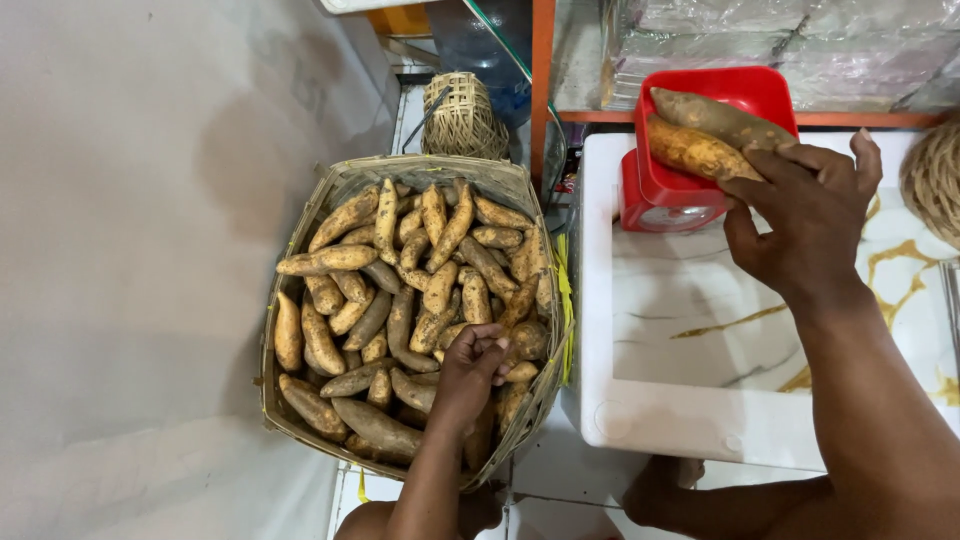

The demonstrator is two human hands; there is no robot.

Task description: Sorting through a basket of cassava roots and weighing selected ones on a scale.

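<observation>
A woven basket on the floor holds several dirt-speckled sweet potatoes. My left hand reaches into its near right side, fingers closed around a sweet potato there. My right hand is up at a red kitchen scale on the white table, gripping the end of an orange sweet potato that lies in the scale's red tray. A second, browner sweet potato lies in the tray just behind it.
The white table with a marble-patterned top stands right of the basket. A small woven basket sits behind the big one, a woven item at the table's right edge. A grey wall fills the left. Plastic-wrapped goods sit on an orange shelf.
</observation>
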